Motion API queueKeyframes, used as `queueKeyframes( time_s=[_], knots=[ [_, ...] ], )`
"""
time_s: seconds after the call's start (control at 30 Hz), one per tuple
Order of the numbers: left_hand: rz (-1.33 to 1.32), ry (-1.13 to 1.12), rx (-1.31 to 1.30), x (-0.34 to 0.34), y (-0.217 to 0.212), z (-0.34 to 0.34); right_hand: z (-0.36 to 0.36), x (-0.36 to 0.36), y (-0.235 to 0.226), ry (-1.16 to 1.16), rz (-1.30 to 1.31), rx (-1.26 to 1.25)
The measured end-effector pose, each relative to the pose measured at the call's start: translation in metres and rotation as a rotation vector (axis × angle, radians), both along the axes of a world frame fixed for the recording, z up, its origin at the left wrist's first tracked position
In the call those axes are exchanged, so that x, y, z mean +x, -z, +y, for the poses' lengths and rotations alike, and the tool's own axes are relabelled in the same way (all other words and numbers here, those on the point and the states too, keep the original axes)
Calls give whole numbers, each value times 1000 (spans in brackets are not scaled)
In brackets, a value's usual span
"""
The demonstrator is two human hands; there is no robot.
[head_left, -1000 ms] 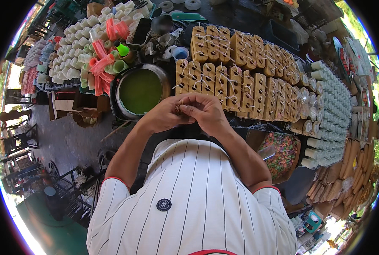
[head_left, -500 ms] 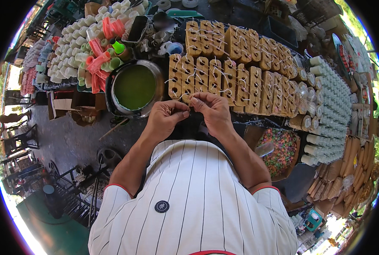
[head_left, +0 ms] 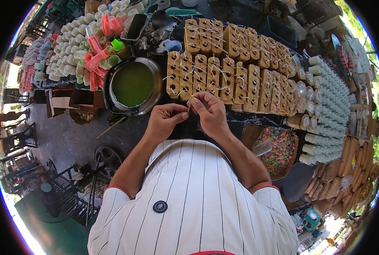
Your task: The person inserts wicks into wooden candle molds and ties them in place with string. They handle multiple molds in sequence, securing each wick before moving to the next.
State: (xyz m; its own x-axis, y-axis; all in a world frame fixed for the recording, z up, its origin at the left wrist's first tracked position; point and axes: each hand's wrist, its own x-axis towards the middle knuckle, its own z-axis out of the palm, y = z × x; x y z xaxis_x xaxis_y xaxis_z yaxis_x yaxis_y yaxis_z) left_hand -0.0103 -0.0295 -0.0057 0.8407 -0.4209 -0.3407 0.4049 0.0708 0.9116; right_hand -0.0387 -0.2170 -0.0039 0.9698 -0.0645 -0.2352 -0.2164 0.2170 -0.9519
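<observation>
My left hand [head_left: 165, 121] is closed, thumb pressed toward the curled fingers; what it holds, if anything, is too small to make out. Close beside it, my right hand [head_left: 210, 111] pinches a thin tan strip [head_left: 190, 104] between thumb and fingertips. Both hands are raised in front of my chest, near the front row of tan wooden-looking blocks [head_left: 199, 72]. These blocks have round holes, with white strings across their tops. Left of them stands a metal pot [head_left: 157, 80] of green liquid [head_left: 133, 85].
Pale cups [head_left: 68, 44] and pink-red pieces [head_left: 96, 59] are piled at the far left. Rows of white-topped glass cylinders [head_left: 332, 106] stand on the right. Nearer, a cardboard box [head_left: 250, 135] holds colourful small pieces [head_left: 279, 148] and a clear scoop [head_left: 262, 148].
The thin tan strip now shows upright between my fingertips. My right fingers have shifted slightly, and both hands stay close together. The surroundings have moved a little in the view.
</observation>
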Motion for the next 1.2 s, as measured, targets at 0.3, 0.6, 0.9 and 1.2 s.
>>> queueKeyframes(
  time_s=[0.3, 0.6, 0.9, 1.2],
  knots=[
    [-255, 21, 301, -3, 11, 12, 3, -10, -11, -309, -100, -630],
    [-183, 52, 297, 14, 19, 18, 7, -5, 20, -283, 141, -313],
    [-941, 266, 862, 68, 33, 18, -2, 4, 25, -63, 229, -284],
    [-940, 173, 709, 88, 32, 12, 0, 16, 25, -52, 14, -648]
  ],
)
